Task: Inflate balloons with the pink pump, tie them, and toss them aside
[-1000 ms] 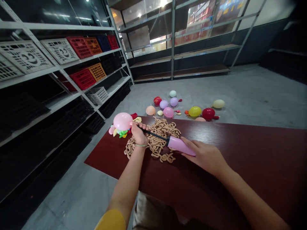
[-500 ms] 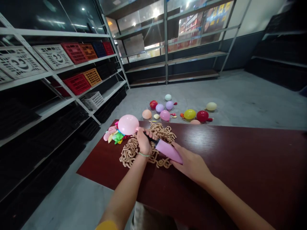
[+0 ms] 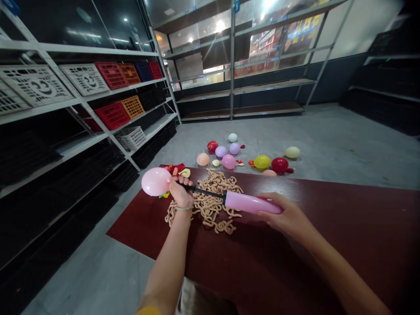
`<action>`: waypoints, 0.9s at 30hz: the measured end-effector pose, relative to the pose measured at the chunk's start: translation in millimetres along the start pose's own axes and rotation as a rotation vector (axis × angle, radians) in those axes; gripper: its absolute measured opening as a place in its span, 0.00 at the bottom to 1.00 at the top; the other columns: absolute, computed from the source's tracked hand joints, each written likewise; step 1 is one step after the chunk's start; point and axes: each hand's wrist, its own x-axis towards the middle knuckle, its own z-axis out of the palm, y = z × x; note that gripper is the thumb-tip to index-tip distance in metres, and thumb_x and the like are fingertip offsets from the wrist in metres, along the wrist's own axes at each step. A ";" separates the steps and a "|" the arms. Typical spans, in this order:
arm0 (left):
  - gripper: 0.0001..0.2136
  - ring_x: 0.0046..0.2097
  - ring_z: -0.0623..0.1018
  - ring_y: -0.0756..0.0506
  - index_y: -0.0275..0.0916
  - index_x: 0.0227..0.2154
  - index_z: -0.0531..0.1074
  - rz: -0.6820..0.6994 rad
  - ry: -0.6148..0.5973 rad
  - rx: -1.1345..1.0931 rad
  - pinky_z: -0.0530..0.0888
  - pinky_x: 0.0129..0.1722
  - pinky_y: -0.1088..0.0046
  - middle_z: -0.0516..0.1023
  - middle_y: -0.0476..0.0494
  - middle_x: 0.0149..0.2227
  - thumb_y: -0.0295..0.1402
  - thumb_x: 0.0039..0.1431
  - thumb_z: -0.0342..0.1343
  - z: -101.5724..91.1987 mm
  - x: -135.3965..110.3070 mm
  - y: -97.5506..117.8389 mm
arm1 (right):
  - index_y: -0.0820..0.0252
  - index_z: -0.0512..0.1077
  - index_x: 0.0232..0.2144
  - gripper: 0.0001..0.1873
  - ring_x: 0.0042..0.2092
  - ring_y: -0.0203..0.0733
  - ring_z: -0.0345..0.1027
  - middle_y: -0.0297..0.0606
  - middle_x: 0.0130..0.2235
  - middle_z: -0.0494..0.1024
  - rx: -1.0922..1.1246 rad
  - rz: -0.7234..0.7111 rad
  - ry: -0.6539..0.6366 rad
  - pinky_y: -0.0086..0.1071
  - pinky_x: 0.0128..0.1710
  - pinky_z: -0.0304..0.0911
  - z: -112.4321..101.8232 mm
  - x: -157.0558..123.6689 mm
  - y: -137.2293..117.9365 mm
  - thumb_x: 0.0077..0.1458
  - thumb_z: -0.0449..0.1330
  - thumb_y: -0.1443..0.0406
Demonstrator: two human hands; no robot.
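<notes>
A pink balloon pump (image 3: pixel 251 203) spans the space between my hands, its thin black rod drawn out of the barrel. My left hand (image 3: pixel 181 192) is closed round the black nozzle end, where the neck of a partly inflated pale pink balloon (image 3: pixel 155 181) sits. My right hand (image 3: pixel 285 213) grips the far end of the pink barrel. Under the pump lies a heap of tan, twisted cord-like pieces (image 3: pixel 211 203) on the dark red table (image 3: pixel 311 245). Limp balloons (image 3: pixel 177 168) in several colours lie behind my left hand, partly hidden by it and the pink balloon.
Several inflated balloons, among them a yellow balloon (image 3: pixel 262 162) and a dark red balloon (image 3: pixel 279 165), lie on the grey floor (image 3: pixel 203 131) beyond the table. Shelving with plastic crates (image 3: pixel 111 75) lines the left, and a metal rack (image 3: pixel 232 87) stands at the back.
My hands have moved apart, drawing the black rod out of the pink barrel. My left hand and the balloon shifted left, and my right hand moved right. The pump lies closer to level.
</notes>
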 end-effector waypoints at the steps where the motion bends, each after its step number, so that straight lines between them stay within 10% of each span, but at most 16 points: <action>1: 0.10 0.18 0.59 0.55 0.41 0.27 0.56 0.005 0.011 -0.007 0.58 0.18 0.78 0.54 0.57 0.21 0.32 0.59 0.54 0.9 -1.6 0.3 | 0.51 0.76 0.43 0.26 0.35 0.44 0.73 0.37 0.44 0.76 0.103 0.084 0.064 0.38 0.32 0.74 3.5 -0.3 -1.9 0.40 0.72 0.53; 6: 0.15 0.18 0.57 0.55 0.41 0.24 0.54 -0.056 -0.021 -0.013 0.57 0.18 0.78 0.54 0.57 0.20 0.38 0.61 0.53 5.1 -16.0 -9.5 | 0.52 0.70 0.40 0.25 0.34 0.41 0.71 0.34 0.43 0.71 0.548 0.296 0.285 0.34 0.20 0.72 32.7 -8.1 -8.2 0.43 0.70 0.50; 16: 0.10 0.18 0.61 0.53 0.42 0.27 0.56 -0.164 -0.080 0.061 0.59 0.18 0.77 0.56 0.56 0.20 0.34 0.60 0.51 5.8 -37.8 -42.5 | 0.56 0.68 0.53 0.34 0.21 0.38 0.64 0.28 0.20 0.69 0.408 0.371 -0.165 0.32 0.16 0.65 41.5 -11.1 -0.2 0.47 0.67 0.50; 22: 0.09 0.18 0.61 0.53 0.42 0.26 0.55 -0.051 -0.020 0.042 0.61 0.20 0.76 0.56 0.56 0.19 0.33 0.60 0.49 7.9 -25.4 -25.3 | 0.55 0.71 0.42 0.27 0.17 0.31 0.58 0.27 0.20 0.68 0.489 0.408 0.168 0.24 0.13 0.50 -5.3 5.6 10.8 0.41 0.70 0.51; 27: 0.09 0.18 0.60 0.53 0.42 0.26 0.55 -0.016 -0.007 0.050 0.61 0.19 0.76 0.56 0.57 0.20 0.34 0.61 0.48 7.1 -29.9 -27.0 | 0.55 0.69 0.33 0.19 0.15 0.29 0.53 0.26 0.21 0.65 0.547 0.342 0.501 0.24 0.10 0.44 3.5 4.9 16.0 0.45 0.67 0.51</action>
